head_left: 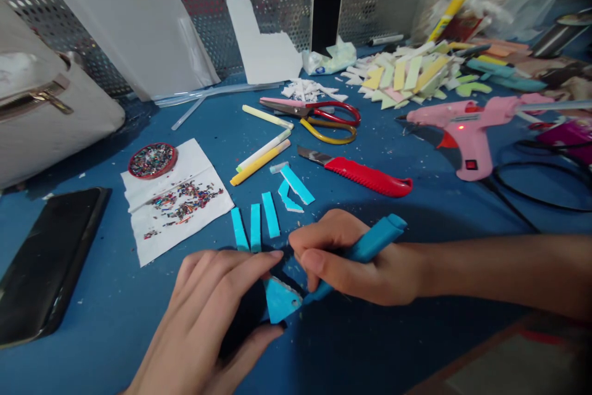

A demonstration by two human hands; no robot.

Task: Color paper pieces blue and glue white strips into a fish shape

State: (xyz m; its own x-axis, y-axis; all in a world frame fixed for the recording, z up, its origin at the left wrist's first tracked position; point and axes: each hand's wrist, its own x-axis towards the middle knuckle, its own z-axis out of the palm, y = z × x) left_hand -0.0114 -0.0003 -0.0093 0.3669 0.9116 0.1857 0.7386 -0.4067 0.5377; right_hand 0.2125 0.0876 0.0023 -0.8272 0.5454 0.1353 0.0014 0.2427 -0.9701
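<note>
My right hand [354, 259] closed round marker [378, 237], tip at piece [280, 302] on table [370, 352]. Left hand [210, 302] half open, thumb and fingers round piece; grip unclear. Piece's face looks blue already, torn edge pale. Blue strips [256, 226] beyond.

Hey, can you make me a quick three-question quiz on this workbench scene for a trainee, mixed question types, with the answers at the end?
1. Multiple choice: what does the right hand hold?
a) scissors
b) a blue marker
c) a pink glue gun

2. True or false: the red utility knife lies on the blue tabletop with its blade exposed.

3. Fill in the blank: the roughly triangular piece between the thumb and fingers of the left hand has a ____-coloured face.

Key:
1. b
2. True
3. blue
</note>
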